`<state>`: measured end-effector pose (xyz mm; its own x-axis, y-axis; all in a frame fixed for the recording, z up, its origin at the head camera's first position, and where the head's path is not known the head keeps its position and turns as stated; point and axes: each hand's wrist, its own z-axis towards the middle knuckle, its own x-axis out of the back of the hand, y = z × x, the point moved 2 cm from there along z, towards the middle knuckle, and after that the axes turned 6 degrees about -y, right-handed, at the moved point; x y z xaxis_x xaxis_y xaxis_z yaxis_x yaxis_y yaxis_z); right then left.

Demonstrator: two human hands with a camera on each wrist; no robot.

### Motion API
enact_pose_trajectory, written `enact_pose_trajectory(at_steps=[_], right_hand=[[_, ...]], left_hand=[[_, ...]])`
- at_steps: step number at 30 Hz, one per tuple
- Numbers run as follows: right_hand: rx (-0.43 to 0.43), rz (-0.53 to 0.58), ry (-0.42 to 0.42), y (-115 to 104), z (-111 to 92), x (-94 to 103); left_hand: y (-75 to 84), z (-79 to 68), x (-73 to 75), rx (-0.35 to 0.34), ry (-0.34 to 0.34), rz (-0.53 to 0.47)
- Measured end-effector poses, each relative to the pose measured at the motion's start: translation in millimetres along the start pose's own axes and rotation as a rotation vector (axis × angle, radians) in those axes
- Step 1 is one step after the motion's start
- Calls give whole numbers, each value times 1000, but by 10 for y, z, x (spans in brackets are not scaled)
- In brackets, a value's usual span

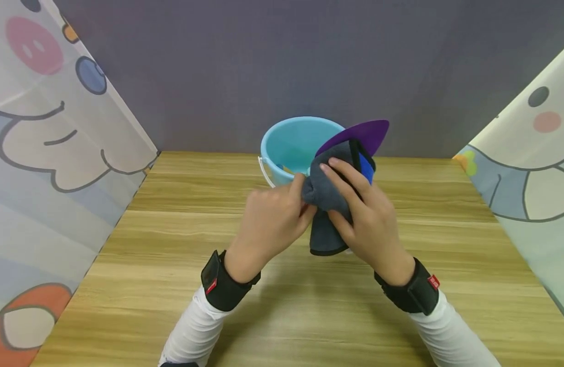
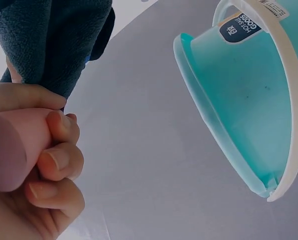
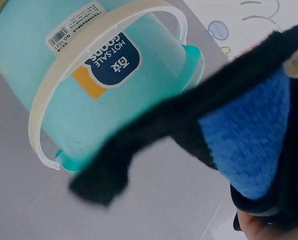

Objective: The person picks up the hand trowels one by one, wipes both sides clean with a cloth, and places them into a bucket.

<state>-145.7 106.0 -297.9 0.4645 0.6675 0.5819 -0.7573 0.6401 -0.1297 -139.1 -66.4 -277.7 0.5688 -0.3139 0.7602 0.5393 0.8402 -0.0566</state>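
Note:
My left hand (image 1: 273, 216) grips a thick pink handle (image 2: 31, 127), its fingers curled round it in the left wrist view. A broad purple blade (image 1: 373, 133), like that of a small shovel, sticks out at the far end behind a cloth. This cloth (image 1: 327, 192) is dark grey with black edging, and its blue side (image 3: 251, 137) shows in the right wrist view. My right hand (image 1: 371, 224) holds it folded over the shovel, thumb below and fingers on top. One corner hangs down between the hands. The middle of the shovel is hidden under the cloth.
A light blue bucket (image 1: 267, 145) with a white handle (image 1: 265, 172) stands behind the hands, its right side partly covered by the cloth. Behind the wooden table (image 1: 190, 219) rises a grey wall (image 1: 227, 76). Cartoon-printed panels (image 1: 29, 153) flank both sides.

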Motion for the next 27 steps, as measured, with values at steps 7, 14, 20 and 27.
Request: enact_pose_trajectory(at_steps=[7,14,20,27], right_hand=[[-1,-30,9,-6,14,16],[-3,-72,36,-1,35,37],[-15,-100,58,18,36,45],[-41,-121,74,36,39,52]], left_hand=[[2,-6,-24,-16,-2,-13],[17,0,-39,-30,16,-8],[25,2,-57,-39,27,-5],[33,6,-80,-41,25,12]])
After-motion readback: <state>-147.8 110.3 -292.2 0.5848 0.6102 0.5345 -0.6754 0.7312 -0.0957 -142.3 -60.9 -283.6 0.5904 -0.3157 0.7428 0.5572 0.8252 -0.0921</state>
